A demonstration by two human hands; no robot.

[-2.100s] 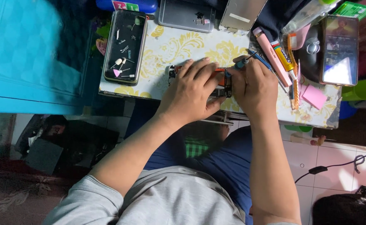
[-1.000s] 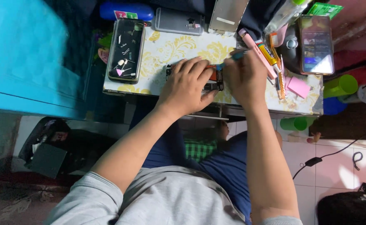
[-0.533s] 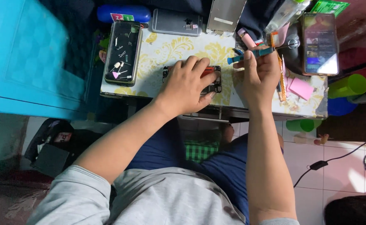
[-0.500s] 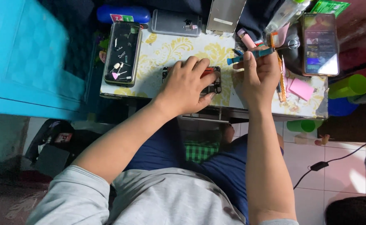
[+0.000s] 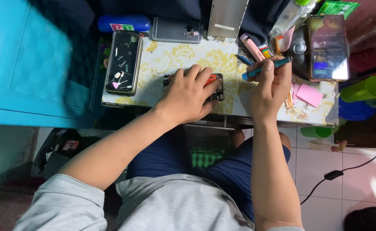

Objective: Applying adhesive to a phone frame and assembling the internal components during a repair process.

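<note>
My left hand [image 5: 188,94] lies flat over an opened phone body [image 5: 216,87] on the yellow-patterned tabletop [image 5: 171,60], covering most of it. My right hand [image 5: 269,87] is lifted to the right of the phone and grips a teal-handled screwdriver [image 5: 265,68], held nearly level, its tip pointing left. The phone's dark inner parts and an orange piece show at my left fingertips.
A black tray with small parts [image 5: 121,62] sits at the table's left. At the back lie a grey phone shell [image 5: 175,30], a silver panel [image 5: 226,17] and a blue case [image 5: 123,22]. A lit phone [image 5: 328,47], pink notes [image 5: 308,94] and tools crowd the right.
My right hand has lifted the screwdriver off the phone and moved it right and up. My left hand has stayed pressed on the phone.
</note>
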